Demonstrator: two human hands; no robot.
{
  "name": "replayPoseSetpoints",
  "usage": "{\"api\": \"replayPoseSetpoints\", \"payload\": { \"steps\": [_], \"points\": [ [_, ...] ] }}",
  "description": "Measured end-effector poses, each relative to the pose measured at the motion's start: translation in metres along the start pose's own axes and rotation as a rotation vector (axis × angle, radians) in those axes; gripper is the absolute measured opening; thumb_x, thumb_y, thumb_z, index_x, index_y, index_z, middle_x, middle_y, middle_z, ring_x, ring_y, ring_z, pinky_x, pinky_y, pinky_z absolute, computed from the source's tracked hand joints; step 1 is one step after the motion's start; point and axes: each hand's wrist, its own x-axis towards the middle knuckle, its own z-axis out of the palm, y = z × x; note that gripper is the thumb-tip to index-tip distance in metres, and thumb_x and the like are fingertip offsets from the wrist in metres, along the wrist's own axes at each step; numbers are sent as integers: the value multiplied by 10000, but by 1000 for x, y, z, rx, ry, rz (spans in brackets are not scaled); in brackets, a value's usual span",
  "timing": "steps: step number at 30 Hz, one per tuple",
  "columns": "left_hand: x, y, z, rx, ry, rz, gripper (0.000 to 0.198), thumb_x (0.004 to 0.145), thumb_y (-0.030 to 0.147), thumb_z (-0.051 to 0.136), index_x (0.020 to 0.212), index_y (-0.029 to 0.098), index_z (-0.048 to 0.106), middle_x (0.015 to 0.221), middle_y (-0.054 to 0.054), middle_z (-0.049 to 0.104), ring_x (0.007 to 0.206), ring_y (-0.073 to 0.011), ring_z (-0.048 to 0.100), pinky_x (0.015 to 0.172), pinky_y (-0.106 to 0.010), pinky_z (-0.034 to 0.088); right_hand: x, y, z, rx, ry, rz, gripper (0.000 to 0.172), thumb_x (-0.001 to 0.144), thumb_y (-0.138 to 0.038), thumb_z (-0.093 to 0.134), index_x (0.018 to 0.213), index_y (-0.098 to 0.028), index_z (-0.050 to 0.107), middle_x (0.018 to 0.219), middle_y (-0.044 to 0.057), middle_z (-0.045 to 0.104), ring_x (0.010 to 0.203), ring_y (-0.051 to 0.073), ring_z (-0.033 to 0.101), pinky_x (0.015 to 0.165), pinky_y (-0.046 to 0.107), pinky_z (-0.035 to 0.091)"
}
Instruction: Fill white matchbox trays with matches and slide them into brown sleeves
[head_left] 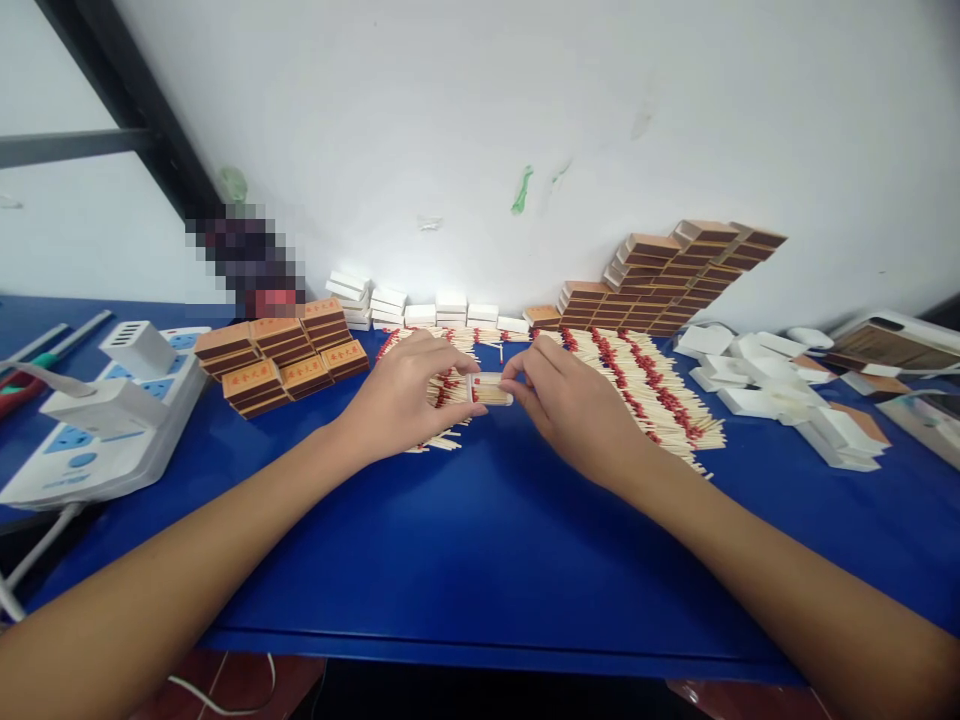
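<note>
My left hand [409,395] grips the left end of a small white matchbox tray [491,390] between thumb and fingers, above the blue table [480,560]. Matches with red heads at the left lie inside the tray. At its right end, my right hand [574,405] has thumb and index finger pinched together, at the tray's edge or on the match ends; exactly which is too small to tell. Loose matches [667,400] lie in rows behind and right of my hands, with more matches [446,440] beside my left hand.
Orange matchboxes [289,365] stand stacked at left, with a taller stack [675,280] at back right. White trays [450,312] line the wall; others [780,385] lie heaped at right. A power strip [135,450] with plugs sits far left.
</note>
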Motion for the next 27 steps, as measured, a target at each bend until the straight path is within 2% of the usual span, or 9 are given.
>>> {"api": "replayPoseSetpoints", "payload": {
  "steps": [5,10,12,16,18,23,27],
  "points": [
    [0,4,1,-25,3,-1,324,835,401,885,1064,221,745,1009,-36,787,932,-228,676,884,-388,528,0,-2,1,-2,-9,-31,200,1108,-285,457,1038,-203,626,1038,110,632,949,256,615,798,364,470],
    [2,-1,-2,21,26,-50,329,840,423,879,1062,219,746,975,-37,780,925,-230,681,868,-382,525,2,3,-1,122,47,58,184,1093,-262,468,1076,-199,639,1034,101,639,897,243,615,747,363,462],
    [2,-5,-5,64,60,-88,326,847,439,870,1058,222,747,985,-42,782,942,-237,686,872,-384,528,2,10,4,162,74,79,179,1081,-252,475,1098,-200,646,1040,104,638,917,251,615,775,377,479],
    [3,-12,-8,124,111,-107,334,842,447,872,1051,216,750,1013,-50,793,960,-242,695,891,-394,542,2,22,17,237,-68,28,164,1045,-227,537,1167,-217,647,1125,110,620,1073,270,605,939,426,507],
    [3,-14,-9,140,108,-106,326,844,430,874,1053,211,751,1007,-51,793,958,-240,695,893,-396,546,1,25,22,262,-153,22,140,1044,-231,541,1131,-210,649,1140,112,608,1121,273,584,991,442,497],
    [2,-14,-8,149,103,-86,322,847,419,873,1052,207,744,995,-51,790,962,-245,692,892,-407,552,1,28,19,270,-265,23,157,1057,-229,496,963,-200,618,1048,99,610,1039,261,565,918,423,497],
    [3,-12,-9,161,97,-87,306,851,410,871,1047,218,737,1003,-41,794,962,-241,695,913,-420,557,-2,17,9,276,-271,9,168,1070,-232,467,963,-205,594,1029,96,610,996,251,576,866,401,497]
  ]
}}
